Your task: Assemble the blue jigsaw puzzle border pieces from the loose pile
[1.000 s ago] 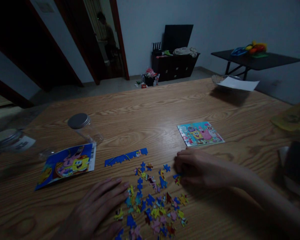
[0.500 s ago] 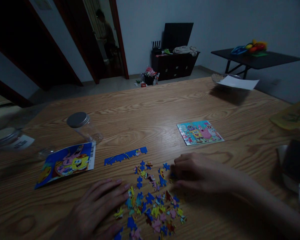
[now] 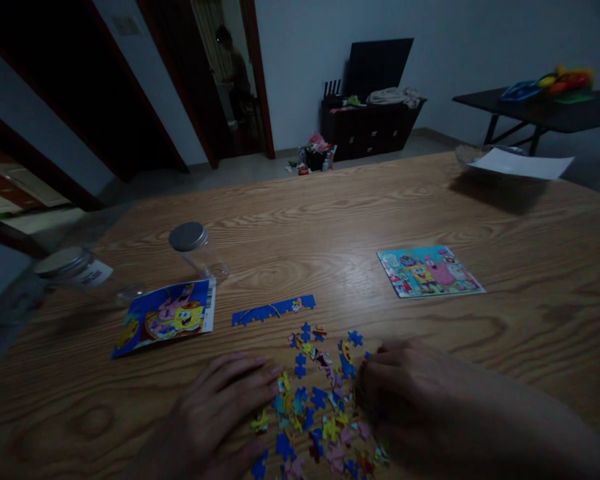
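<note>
A heap of loose puzzle pieces [image 3: 320, 400] lies on the wooden table [image 3: 330, 220] near me. My left hand [image 3: 215, 417] rests flat at the heap's left edge, fingers stretched out and touching the pieces. My right hand [image 3: 410, 393] lies over the heap's right side with its fingers curled down onto the pieces; what they hold is hidden in the dim light. A joined blue strip of pieces [image 3: 273, 310] sits just beyond the heap. A cartoon picture card [image 3: 167, 318] lies to the left, and a finished small puzzle [image 3: 430, 271] to the right.
Two clear jars with grey lids, one [image 3: 196, 248] and another [image 3: 77, 273], lie beyond the card. A white sheet on a bowl [image 3: 517, 163] sits at the far right. A person [image 3: 235, 73] stands in the far doorway. Behind are a dark cabinet [image 3: 370, 123] and a black side table [image 3: 545, 110].
My right hand has drawn back toward me, from the heap's far right edge onto its right side. My view has shifted left. The left hand stays put.
</note>
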`<state>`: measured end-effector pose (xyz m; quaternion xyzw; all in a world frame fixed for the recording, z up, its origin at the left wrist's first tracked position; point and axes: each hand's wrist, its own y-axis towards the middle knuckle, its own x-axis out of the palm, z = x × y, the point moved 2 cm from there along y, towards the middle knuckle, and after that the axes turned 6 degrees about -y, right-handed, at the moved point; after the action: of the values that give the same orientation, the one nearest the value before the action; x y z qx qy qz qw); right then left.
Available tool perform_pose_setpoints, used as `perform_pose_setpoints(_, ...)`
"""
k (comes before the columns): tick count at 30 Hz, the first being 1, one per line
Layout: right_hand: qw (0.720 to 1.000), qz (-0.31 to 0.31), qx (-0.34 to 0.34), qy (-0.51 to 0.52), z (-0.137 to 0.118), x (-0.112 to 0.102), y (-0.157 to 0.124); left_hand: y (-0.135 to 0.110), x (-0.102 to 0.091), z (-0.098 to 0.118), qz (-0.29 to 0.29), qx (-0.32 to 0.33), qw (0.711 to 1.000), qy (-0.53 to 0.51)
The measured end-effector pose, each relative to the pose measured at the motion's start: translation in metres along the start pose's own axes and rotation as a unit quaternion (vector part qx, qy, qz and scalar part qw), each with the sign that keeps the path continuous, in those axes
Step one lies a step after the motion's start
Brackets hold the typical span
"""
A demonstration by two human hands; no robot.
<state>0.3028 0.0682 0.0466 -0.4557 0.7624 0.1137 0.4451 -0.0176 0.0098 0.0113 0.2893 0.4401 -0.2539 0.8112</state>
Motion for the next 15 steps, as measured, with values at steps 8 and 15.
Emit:
perform_pose_setpoints(8, 1.000, -0.001, 0.021, 0.009, 0.0033, 0.0026, -0.0012, 0.0005, -0.0021, 0.0027, -0.009, -0.002, 1.000, -0.002)
perform_pose_setpoints(15, 0.999, 0.000, -0.009, 0.043, 0.0084, 0.0015, -0.0001, -0.0036, -0.0007, 0.0021, -0.025, -0.010, 1.000, 0.004)
